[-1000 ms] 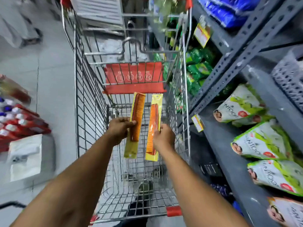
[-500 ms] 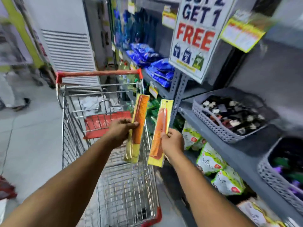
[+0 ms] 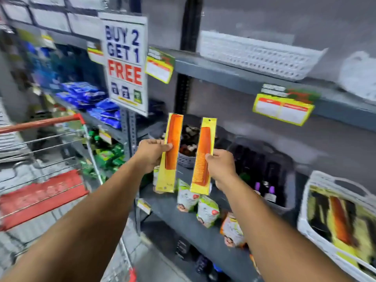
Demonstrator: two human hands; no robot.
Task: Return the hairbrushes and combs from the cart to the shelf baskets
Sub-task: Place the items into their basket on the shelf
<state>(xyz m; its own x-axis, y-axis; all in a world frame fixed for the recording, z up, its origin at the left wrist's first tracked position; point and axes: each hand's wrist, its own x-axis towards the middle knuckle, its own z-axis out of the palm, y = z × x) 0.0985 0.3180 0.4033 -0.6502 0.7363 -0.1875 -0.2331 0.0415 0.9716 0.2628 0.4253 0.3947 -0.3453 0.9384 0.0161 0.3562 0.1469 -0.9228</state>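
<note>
My left hand (image 3: 151, 154) grips an orange comb in a yellow packet (image 3: 171, 151), held upright. My right hand (image 3: 221, 166) grips a second orange comb in a yellow packet (image 3: 203, 157), also upright and a little to the right. Both packets hang in the air in front of the grey shelf. A white basket (image 3: 305, 218) at the lower right holds similar packed combs, one of them orange. The wire cart (image 3: 61, 151) with a red handle stands at the left, behind my left arm.
Two grey baskets sit on the middle shelf: one (image 3: 184, 159) behind the combs with small dark items, one (image 3: 284, 159) to its right with bottles. An upper shelf carries a white basket (image 3: 254, 55). A "BUY 2 GET 1 FREE" sign (image 3: 125, 64) hangs left. Green pouches (image 3: 207, 212) lie below.
The view has swung right and up, away from the cart toward the shelves. Both hands keep the same combs and have carried them from over the cart to the shelf front.
</note>
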